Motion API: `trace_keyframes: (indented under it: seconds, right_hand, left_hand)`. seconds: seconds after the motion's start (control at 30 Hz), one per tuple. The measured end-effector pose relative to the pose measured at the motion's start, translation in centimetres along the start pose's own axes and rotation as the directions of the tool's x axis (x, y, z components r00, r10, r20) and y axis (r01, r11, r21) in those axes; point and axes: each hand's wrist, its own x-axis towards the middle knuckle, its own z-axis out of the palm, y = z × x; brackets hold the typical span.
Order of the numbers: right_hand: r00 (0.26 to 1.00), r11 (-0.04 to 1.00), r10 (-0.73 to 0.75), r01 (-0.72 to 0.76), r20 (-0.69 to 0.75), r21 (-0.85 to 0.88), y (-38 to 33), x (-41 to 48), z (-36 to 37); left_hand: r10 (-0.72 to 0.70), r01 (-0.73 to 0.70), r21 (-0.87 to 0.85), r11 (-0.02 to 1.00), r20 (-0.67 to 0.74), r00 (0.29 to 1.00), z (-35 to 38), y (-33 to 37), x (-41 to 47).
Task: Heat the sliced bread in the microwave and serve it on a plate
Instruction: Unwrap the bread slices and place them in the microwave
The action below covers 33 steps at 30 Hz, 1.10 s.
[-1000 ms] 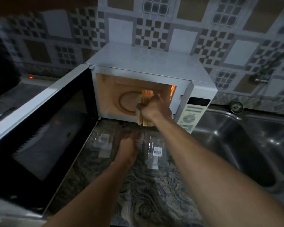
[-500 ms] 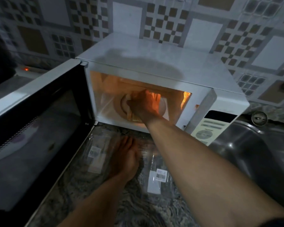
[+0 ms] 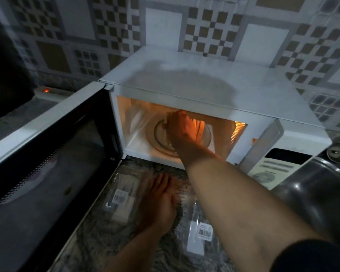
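I have the right hand point(image 3: 182, 130) inside the microwave point(image 3: 204, 89), reaching in through the open front under the orange cavity light. Its fingers are curled round the bread point(image 3: 199, 127), a few slices standing on edge and held together as a stack. The back of the hand faces me and hides the fingertips, so I cannot tell how far they wrap. The bread is over the round turntable point(image 3: 159, 140), about at its middle. I cannot tell whether the slices touch the glass or hang just above it.

The left hand point(image 3: 161, 201) lies palm down on the counter point(image 3: 98, 242), just in front of the microwave. Its fingers are straight, close together, and point at the oven. It holds nothing. It rests between two clear packets with barcode labels, one point(image 3: 120, 197) to its left and one point(image 3: 200, 232) to its right under my right forearm.

The door point(image 3: 47, 154) is swung fully open to the left, its dark window facing up at me. The panel point(image 3: 273, 171) is on the oven's right side, and a steel sink point(image 3: 322, 193) is beside it. A patterned tile wall point(image 3: 165, 26) runs behind, and a small red light point(image 3: 46, 90) glows at the far left.
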Motion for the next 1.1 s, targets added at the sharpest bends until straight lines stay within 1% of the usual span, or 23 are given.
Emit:
trace_keyframes:
  seconds: [0.07,0.13,0.23,0.33,0.37,0.43,0.5,0.53,0.6,0.67,0.7,0.73,0.8,0.83,0.9,0.93,0.97,1.03,1.1]
  right_hand:
    - [0.998,1.000,-0.027,0.027,0.058,0.003,-0.3,-0.1,-0.3]
    - [0.978,0.994,-0.091,0.100,0.187,-0.043,-1.1,-0.4,-1.3]
    - [0.965,0.987,-0.120,0.141,0.234,-0.078,-1.6,-0.6,-2.3]
    - [0.969,0.985,-0.128,0.149,0.209,-0.084,-1.5,-0.9,-2.2]
    - [0.974,0.980,-0.142,0.163,0.179,-0.113,-1.5,-1.3,-2.5]
    - [0.987,0.978,-0.125,0.140,0.105,-0.155,-0.7,-1.8,-2.4]
    - [0.988,0.973,-0.135,0.146,0.070,-0.176,-0.4,-2.5,-2.8]
    - [0.989,0.976,-0.146,0.150,0.033,-0.161,-0.2,-2.6,-2.8]
    - [0.978,0.959,-0.195,0.205,0.068,-0.195,-0.4,-3.4,-3.6]
    - [0.970,0.962,-0.221,0.235,0.106,-0.141,-0.3,-4.0,-3.6]
    - [0.970,0.969,-0.203,0.218,0.132,-0.112,-0.2,-4.5,-4.2]
    - [0.969,0.972,-0.211,0.221,0.128,-0.074,0.3,-4.8,-4.1]
    - [0.974,0.982,-0.180,0.186,0.135,-0.037,0.6,-5.7,-4.6]
    - [0.975,0.983,-0.170,0.178,0.144,-0.049,0.7,-6.4,-4.8]
    - [0.978,0.976,-0.183,0.193,0.105,-0.096,0.7,-7.7,-5.2]
    - [0.979,0.978,-0.181,0.189,0.097,-0.086,0.6,-8.6,-5.6]
    - [0.982,0.988,-0.143,0.149,0.123,-0.038,0.5,-9.6,-6.3]
    - [0.973,0.997,-0.075,0.066,0.217,0.050,0.6,-11.3,-7.3]
    - [0.958,0.996,-0.059,0.038,0.279,0.083,0.6,-13.1,-7.7]
  left_hand:
    - [-0.004,0.004,0.019,1.000,0.017,1.000,0.0,-0.2,0.0]
    - [-0.021,0.021,0.020,1.000,0.030,0.999,0.1,-0.3,0.0]
    - [-0.016,0.016,0.012,1.000,0.024,1.000,-0.3,-0.1,0.0]
    - [-0.014,0.014,-0.017,1.000,0.017,1.000,-0.4,0.1,0.1]
    - [-0.016,0.016,-0.013,1.000,0.009,1.000,-0.4,0.1,0.1]
    - [-0.012,0.012,-0.006,1.000,0.016,1.000,-0.4,0.2,0.1]
    - [-0.002,0.002,-0.008,1.000,-0.006,1.000,-0.1,0.0,0.2]
    - [-0.018,0.018,-0.002,1.000,0.000,1.000,-0.1,-0.1,0.3]
    - [-0.031,0.031,-0.002,1.000,-0.006,0.999,-0.2,-0.1,0.1]
    - [-0.059,0.059,0.003,0.998,0.024,0.998,0.1,0.1,0.1]
    - [-0.077,0.077,-0.009,0.997,0.036,0.996,0.0,0.3,0.1]
    - [-0.091,0.093,-0.030,0.995,0.036,0.995,-0.1,0.6,0.0]
    - [-0.108,0.111,-0.030,0.993,0.073,0.991,-0.7,1.0,-0.2]
    - [-0.100,0.104,-0.046,0.994,0.080,0.992,-0.8,1.0,-0.5]
    - [-0.042,0.051,-0.135,0.990,0.070,0.997,-0.6,0.8,-0.9]
    - [-0.019,0.032,-0.175,0.984,0.077,0.997,-0.4,0.6,-1.2]
    - [-0.006,0.024,-0.195,0.981,0.093,0.996,-0.3,0.5,-1.6]
    - [-0.007,0.025,-0.208,0.978,0.090,0.996,-0.6,0.4,-3.0]
    - [-0.026,0.045,-0.270,0.962,0.074,0.997,-1.1,0.6,-4.6]
